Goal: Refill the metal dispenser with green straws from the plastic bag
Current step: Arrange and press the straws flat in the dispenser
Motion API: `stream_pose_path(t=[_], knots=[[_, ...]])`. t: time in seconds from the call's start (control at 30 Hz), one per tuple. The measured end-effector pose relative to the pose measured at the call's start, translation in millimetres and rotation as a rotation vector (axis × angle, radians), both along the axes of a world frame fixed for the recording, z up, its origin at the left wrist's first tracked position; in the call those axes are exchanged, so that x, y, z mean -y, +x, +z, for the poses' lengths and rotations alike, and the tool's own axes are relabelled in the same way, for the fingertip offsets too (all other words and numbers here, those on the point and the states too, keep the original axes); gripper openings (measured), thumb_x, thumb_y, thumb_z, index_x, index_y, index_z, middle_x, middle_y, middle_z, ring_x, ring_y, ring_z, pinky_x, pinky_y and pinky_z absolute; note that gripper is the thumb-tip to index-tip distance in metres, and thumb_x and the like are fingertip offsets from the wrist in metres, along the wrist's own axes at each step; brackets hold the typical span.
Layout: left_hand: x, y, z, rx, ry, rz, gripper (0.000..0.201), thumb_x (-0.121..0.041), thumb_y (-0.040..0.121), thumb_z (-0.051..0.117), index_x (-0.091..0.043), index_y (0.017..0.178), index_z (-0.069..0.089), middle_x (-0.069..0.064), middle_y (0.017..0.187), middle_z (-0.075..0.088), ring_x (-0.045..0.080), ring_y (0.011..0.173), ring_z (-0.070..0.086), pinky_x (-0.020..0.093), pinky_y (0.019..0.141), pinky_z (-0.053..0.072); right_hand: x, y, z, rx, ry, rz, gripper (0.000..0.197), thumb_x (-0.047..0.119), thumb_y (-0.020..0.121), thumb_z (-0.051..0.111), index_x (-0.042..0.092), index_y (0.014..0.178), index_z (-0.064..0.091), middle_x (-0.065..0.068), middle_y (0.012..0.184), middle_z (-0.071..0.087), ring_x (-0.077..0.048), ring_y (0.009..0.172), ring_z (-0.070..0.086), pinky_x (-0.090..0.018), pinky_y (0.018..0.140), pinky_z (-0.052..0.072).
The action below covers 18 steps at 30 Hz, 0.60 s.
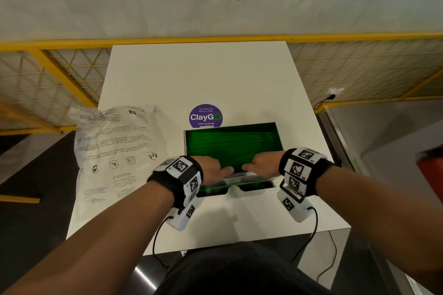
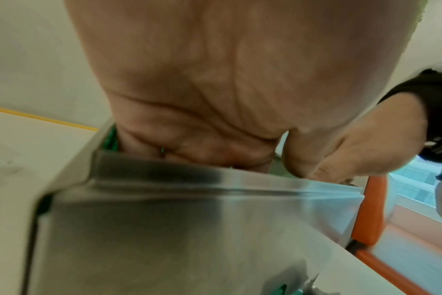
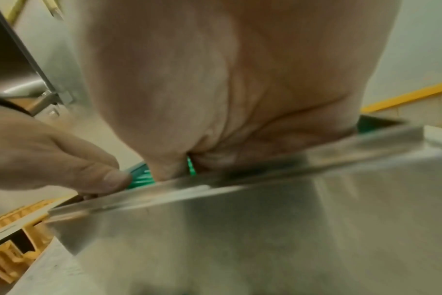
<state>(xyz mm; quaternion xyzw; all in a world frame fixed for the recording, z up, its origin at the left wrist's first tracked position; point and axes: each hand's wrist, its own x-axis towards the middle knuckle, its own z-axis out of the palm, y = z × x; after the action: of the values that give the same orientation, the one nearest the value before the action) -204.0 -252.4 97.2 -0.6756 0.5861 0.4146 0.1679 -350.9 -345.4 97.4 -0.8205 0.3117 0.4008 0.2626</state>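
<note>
From the head camera we see the metal dispenser (image 1: 230, 151) standing on the white tabletop (image 1: 203, 74), its top open and filled with green straws (image 1: 230, 141) lying side by side. Our left hand (image 1: 211, 170) and right hand (image 1: 261, 165) rest on the near edge of the dispenser, thumbs pointing toward each other, fingers reaching down into the straws. The plastic bag (image 1: 117, 148) lies crumpled and flat to the left of the dispenser, and a round purple sticker (image 1: 205, 116) sits just behind it.

At the left wrist, we see the left hand (image 2: 215, 89) with fingers dipped over the steel rim (image 2: 215, 179); a sliver of green shows at the corner. The right hand (image 2: 353, 151) touches the same rim.

At the right wrist, the right hand (image 3: 227, 89) has its fingers among the straws (image 3: 141, 179), but we cannot tell whether they grasp any. The left hand (image 3: 50, 157) curls at the rim beside it.
</note>
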Motion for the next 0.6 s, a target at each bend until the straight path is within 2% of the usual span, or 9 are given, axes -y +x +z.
stream_pose_path(t=[0.07, 0.17, 0.27, 0.33, 0.4, 0.43, 0.53, 0.6], knots=[[0.6, -5.4, -2.2, 0.006, 0.046, 0.007, 0.066, -0.057, 0.098, 0.018, -0.007, 0.108, 0.060, 0.015, 0.113, 0.061, 0.023, 0.094, 0.053, 0.030, 0.086, 0.035, -4.4, 3.4, 0.1, -0.001, 0.012, -0.027, 0.049, 0.037, 0.103, 0.023, 0.002, 0.114, 0.056, -0.016, 0.095, 0.055, -0.023, 0.085, 0.046, -0.029, 0.081, 0.035], [-0.9, -8.0, -6.7, 0.002, 0.063, 0.008, 0.072, -0.058, 0.097, 0.014, -0.006, 0.116, 0.059, 0.016, 0.121, 0.059, 0.025, 0.109, 0.053, 0.030, 0.091, 0.033, -6.3, 6.7, -2.3, -0.023, 0.027, 0.009, 0.046, 0.032, 0.104, 0.021, 0.004, 0.121, 0.053, -0.021, 0.111, 0.057, -0.025, 0.091, 0.050, -0.030, 0.084, 0.036], [-1.8, -7.4, -14.9, -0.005, 0.043, -0.009, 0.075, -0.061, 0.095, 0.014, -0.006, 0.120, 0.058, 0.015, 0.122, 0.060, 0.026, 0.111, 0.054, 0.031, 0.092, 0.033, -4.2, 2.8, -9.2, -0.013, 0.019, -0.033, 0.047, 0.035, 0.103, 0.022, 0.006, 0.122, 0.054, -0.021, 0.118, 0.058, -0.025, 0.092, 0.051, -0.031, 0.086, 0.038], [-4.2, -5.5, -18.4, -0.007, 0.039, -0.024, 0.078, -0.065, 0.093, 0.014, -0.008, 0.122, 0.058, 0.014, 0.122, 0.060, 0.027, 0.111, 0.054, 0.032, 0.094, 0.035, -4.4, 0.5, -10.7, -0.008, 0.005, -0.063, 0.052, 0.041, 0.102, 0.022, 0.008, 0.122, 0.055, -0.021, 0.118, 0.059, -0.029, 0.099, 0.055, -0.034, 0.090, 0.040], [-6.7, -1.6, -19.6, -0.022, 0.006, -0.032, 0.078, -0.068, 0.090, 0.016, -0.011, 0.123, 0.057, 0.013, 0.120, 0.061, 0.027, 0.108, 0.056, 0.034, 0.095, 0.039, -3.1, -1.7, -8.0, 0.004, 0.009, -0.080, 0.054, 0.044, 0.101, 0.021, 0.009, 0.124, 0.056, -0.020, 0.120, 0.059, -0.031, 0.108, 0.055, -0.036, 0.094, 0.041], [-7.2, 0.9, -18.5, -0.031, -0.020, -0.032, 0.075, -0.068, 0.090, 0.018, -0.012, 0.120, 0.058, 0.012, 0.117, 0.062, 0.026, 0.104, 0.057, 0.034, 0.093, 0.041, -2.3, -3.1, -5.1, 0.019, 0.007, -0.079, 0.054, 0.043, 0.102, 0.021, 0.008, 0.125, 0.055, -0.019, 0.120, 0.059, -0.032, 0.109, 0.055, -0.036, 0.095, 0.041], [-5.9, 5.8, -10.2, -0.024, -0.026, -0.053, 0.069, -0.066, 0.091, 0.023, -0.010, 0.110, 0.059, 0.010, 0.106, 0.063, 0.025, 0.093, 0.057, 0.031, 0.081, 0.042, -2.3, -3.9, 2.9, 0.016, -0.004, -0.075, 0.044, 0.031, 0.104, 0.022, 0.004, 0.126, 0.051, -0.019, 0.111, 0.057, -0.026, 0.094, 0.052, -0.032, 0.086, 0.041], [-6.3, 3.0, -9.0, 0.025, -0.005, -0.074, 0.072, -0.068, 0.090, 0.023, -0.009, 0.105, 0.061, 0.010, 0.097, 0.062, 0.024, 0.085, 0.055, 0.031, 0.079, 0.043, -6.2, -1.0, 2.7, 0.007, -0.018, -0.134, 0.038, 0.020, 0.104, 0.022, -0.003, 0.121, 0.048, -0.023, 0.116, 0.055, -0.022, 0.087, 0.044, -0.031, 0.080, 0.037]])
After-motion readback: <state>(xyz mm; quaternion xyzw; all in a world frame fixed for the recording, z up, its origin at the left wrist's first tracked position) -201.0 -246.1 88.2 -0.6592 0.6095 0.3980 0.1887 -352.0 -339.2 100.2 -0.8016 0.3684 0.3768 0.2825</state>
